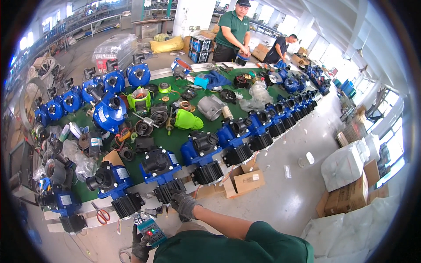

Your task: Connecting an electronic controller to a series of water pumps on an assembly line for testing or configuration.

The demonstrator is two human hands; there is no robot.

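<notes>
At lower centre of the frame, a gloved left hand (140,246) grips a teal device (151,232), while the gloved right hand (184,204) touches the black ribbed end (166,192) of a blue pump (161,168).

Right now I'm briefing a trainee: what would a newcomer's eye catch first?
Likely the row of blue pumps along the near edge of the green tabletop. In front, the left hand holds a lit teal device; the right hand is at a black finned block. Lime-green housings stand out mid-table.
</notes>
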